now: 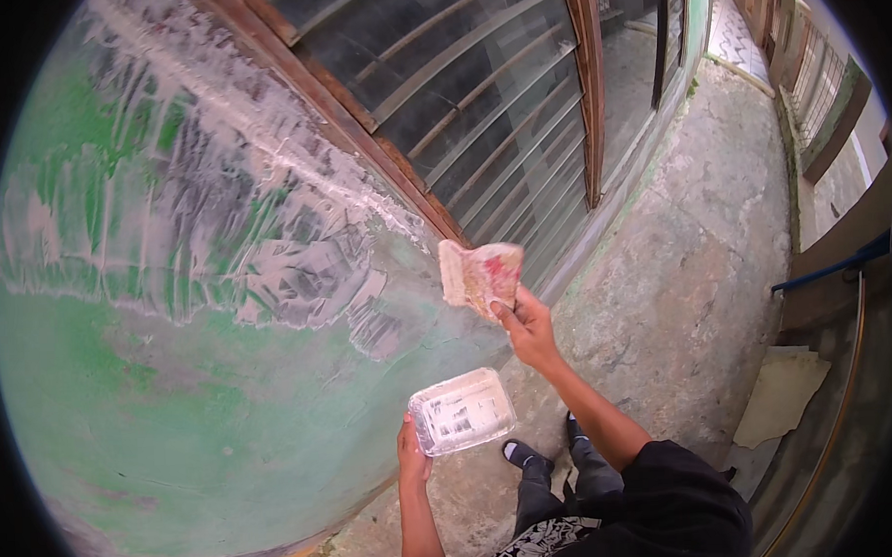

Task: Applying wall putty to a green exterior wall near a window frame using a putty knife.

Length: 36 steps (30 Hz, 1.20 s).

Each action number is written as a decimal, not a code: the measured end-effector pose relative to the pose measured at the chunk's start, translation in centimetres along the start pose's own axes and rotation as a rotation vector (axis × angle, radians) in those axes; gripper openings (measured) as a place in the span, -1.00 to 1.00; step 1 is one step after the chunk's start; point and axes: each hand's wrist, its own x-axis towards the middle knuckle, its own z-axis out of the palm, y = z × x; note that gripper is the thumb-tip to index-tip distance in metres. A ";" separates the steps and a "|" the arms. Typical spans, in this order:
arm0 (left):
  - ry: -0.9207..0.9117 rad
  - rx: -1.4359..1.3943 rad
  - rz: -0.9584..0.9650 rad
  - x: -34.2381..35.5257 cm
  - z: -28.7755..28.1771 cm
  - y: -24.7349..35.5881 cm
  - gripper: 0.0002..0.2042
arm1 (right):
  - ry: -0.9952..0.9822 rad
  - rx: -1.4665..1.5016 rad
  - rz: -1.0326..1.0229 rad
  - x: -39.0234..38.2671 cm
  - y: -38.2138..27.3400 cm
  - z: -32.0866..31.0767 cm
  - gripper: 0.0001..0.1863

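Observation:
My right hand is raised near the wall by the window corner, its thumb and fingers closed on the lower edge of a stained, whitish-pink square pad, perhaps a sponge or folded cloth. Lower down, my left hand grips the left side of a shallow rectangular clear plastic tray, smeared inside with white paste. The green wall beside me carries broad streaks of whitish coating over its upper part. Pad and wall appear apart, though the exact gap is hard to judge.
A louvred glass window with a brown wooden frame sits above the coated strip. Rough concrete floor runs along the wall. At right lie a pale torn sheet, a blue bar and a long thin pole.

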 end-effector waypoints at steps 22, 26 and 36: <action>0.165 0.022 -0.120 -4.9 -5.2 -4.0 -0.44 | 0.244 -0.653 -0.613 0.6 8.2 9.1 -0.37; 0.174 0.004 -0.130 -5.1 -6.0 -3.9 -0.47 | 0.354 -0.687 -0.603 0.9 8.2 9.5 -0.36; 0.115 0.049 -0.192 -4.1 -8.9 -3.8 -0.45 | 0.406 -0.699 -0.584 1.2 9.2 10.9 -0.27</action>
